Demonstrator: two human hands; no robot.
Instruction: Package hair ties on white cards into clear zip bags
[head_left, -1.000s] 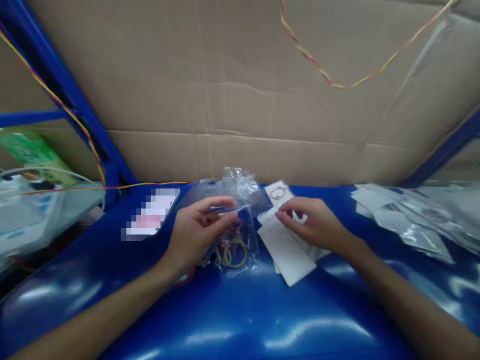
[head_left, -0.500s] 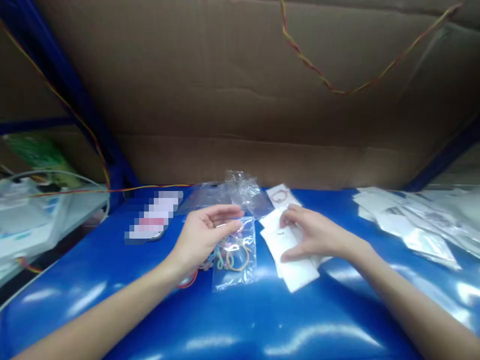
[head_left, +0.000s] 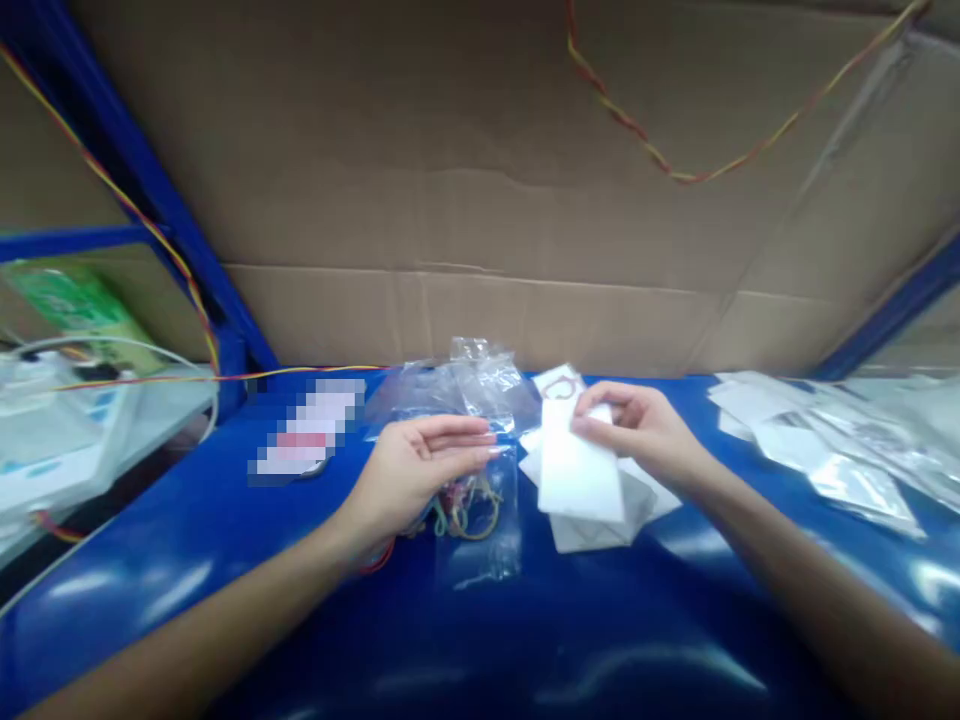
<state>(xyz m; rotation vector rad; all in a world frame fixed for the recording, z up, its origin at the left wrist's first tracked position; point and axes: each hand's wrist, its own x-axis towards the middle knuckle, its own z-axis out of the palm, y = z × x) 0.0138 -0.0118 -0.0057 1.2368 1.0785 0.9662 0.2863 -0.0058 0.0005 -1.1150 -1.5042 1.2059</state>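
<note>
My left hand point(head_left: 412, 470) is closed at the fingertips on the top edge of a small clear plastic bag point(head_left: 504, 545). Coloured cord bracelets point(head_left: 480, 510) show under and around that bag; whether any lie inside it I cannot tell. A white card point(head_left: 577, 470) is pinched between the thumb and fingers of my right hand point(head_left: 630, 425), raised slightly over a loose pile of white cards point(head_left: 592, 538). Just behind it lies a card with a dark reddish bracelet point(head_left: 556, 382). More clear plastic bags point(head_left: 480, 385) lie beyond my left hand.
At the left lies a phone-shaped item point(head_left: 311, 430), blurred out. Bagged white cards point(head_left: 847, 455) are heaped on the right of the blue table point(head_left: 480, 650). A cardboard wall point(head_left: 480, 220) closes the back, with a twisted red-yellow wire point(head_left: 679, 178) hanging before it.
My right hand has lifted a white card from the pile and closed its fingers on it. My left hand has shifted slightly to the right with the plastic bag.
</note>
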